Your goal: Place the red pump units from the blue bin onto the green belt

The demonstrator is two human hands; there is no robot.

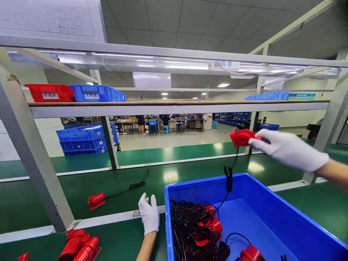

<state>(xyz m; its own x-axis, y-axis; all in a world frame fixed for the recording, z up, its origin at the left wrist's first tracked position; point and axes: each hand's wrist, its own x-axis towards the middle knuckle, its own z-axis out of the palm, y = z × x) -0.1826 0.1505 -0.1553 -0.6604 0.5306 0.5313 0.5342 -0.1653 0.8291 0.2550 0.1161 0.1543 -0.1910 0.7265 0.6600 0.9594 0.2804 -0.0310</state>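
My right hand (288,148), in a white glove, pinches a red plastic device (243,137) above the blue bin. From it a black cable with a tied bundle (228,179) hangs down into the bin. My left hand (149,214), also gloved, is beside the bin's left wall with fingers apart and nothing in it. The blue bin (208,184) holds a heap of black cables (187,224) and several red devices (216,225). Left of my left hand, another red device (96,201) with a black cable lies on the green surface.
More red plastic parts (80,244) lie at the lower left. Grey metal posts (32,152) carry a shelf (179,108) with a red tray (51,93) and blue trays (95,93). Stacked blue crates (81,139) stand behind at left. People are in the far background.
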